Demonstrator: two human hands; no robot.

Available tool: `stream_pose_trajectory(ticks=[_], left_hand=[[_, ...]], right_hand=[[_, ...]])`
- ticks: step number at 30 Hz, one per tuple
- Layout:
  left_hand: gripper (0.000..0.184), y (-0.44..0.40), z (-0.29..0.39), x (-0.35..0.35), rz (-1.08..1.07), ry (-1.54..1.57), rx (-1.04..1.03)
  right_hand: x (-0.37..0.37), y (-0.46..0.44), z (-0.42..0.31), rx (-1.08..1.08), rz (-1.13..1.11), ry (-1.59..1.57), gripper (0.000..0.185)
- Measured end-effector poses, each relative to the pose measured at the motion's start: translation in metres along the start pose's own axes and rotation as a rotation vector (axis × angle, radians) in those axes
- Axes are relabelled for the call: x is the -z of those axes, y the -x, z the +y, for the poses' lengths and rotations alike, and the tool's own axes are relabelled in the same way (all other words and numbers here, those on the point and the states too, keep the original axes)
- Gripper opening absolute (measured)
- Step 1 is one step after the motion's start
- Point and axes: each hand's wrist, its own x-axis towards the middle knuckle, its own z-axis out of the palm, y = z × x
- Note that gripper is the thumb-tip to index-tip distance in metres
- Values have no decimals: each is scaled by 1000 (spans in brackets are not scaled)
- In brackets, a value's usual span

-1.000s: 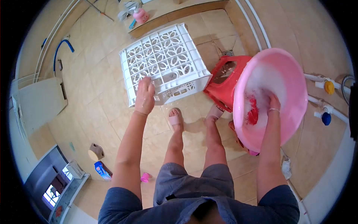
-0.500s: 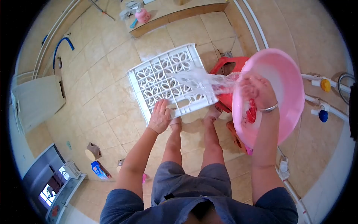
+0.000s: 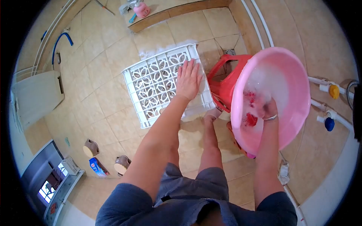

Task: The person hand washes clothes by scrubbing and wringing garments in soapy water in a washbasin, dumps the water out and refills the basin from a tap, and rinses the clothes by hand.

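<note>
My left hand point(image 3: 188, 80) lies spread on the upper right part of a white plastic crate point(image 3: 160, 81) with a leaf-pattern lattice. A large pink basin point(image 3: 296, 94) holds sudsy water point(image 3: 266, 81) and stands at a red plastic stool point(image 3: 230, 81). My right hand point(image 3: 267, 109) is down in the basin, its fingers partly hidden by suds and blur, so I cannot see whether it holds anything. Beside its fingertips a red item point(image 3: 250, 119) shows in the water.
Pipes with a yellow valve point(image 3: 333, 91) and a blue valve point(image 3: 329, 124) run along the right wall. A pink bottle point(image 3: 141, 10) stands on the ledge. Two small stools point(image 3: 91, 148) and a blue packet point(image 3: 97, 167) are at lower left.
My left hand moved from the crate's near edge to its upper right. My right hand, which was flinging water over the crate, is back down in the basin. Foam now lies behind the crate.
</note>
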Motion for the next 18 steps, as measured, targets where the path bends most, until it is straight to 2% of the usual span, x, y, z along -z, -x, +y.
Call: stream_pose_trajectory(ticks=[1, 3, 4, 5, 7, 8, 9, 10, 12, 14, 15, 17, 18], left_hand=[[42, -4, 4, -4, -5, -1, 1], [40, -9, 12, -9, 59, -1, 89], [41, -9, 14, -11, 78, 9, 105], [41, -6, 12, -15, 77, 5, 100], [42, 2, 1, -21, 38, 7, 81], [44, 2, -2, -20, 141, -44, -14], [44, 5, -4, -13, 140, -47, -10], [44, 10, 0, 1, 35, -85, -42], [45, 17, -2, 14, -102, -121, -79], [45, 26, -17, 17, -122, -133, -74], [45, 30, -21, 19, -136, -145, -76], [44, 33, -23, 24, -138, -179, -63], [44, 36, -23, 27, -137, -193, -39]], right_hand=[[-54, -5, 1, 29, -133, 545, 26], [-164, -12, 7, -107, -126, 928, 21], [-195, -11, 8, -266, 12, 760, 18], [-191, -13, 4, -261, 10, 756, 18], [-167, -25, -10, -188, 142, 1059, 19], [-150, -24, -21, -156, 286, 988, 21], [-124, -25, -29, -30, 436, 974, 22], [-91, -24, -34, 94, 585, 957, 24], [3, -23, -43, 318, 921, 1237, 25], [67, -19, -37, 641, 1165, 895, 28], [74, -19, -35, 637, 1156, 898, 28], [82, -15, -29, 287, 962, 347, 30], [63, -9, -24, 160, 769, 144, 24]])
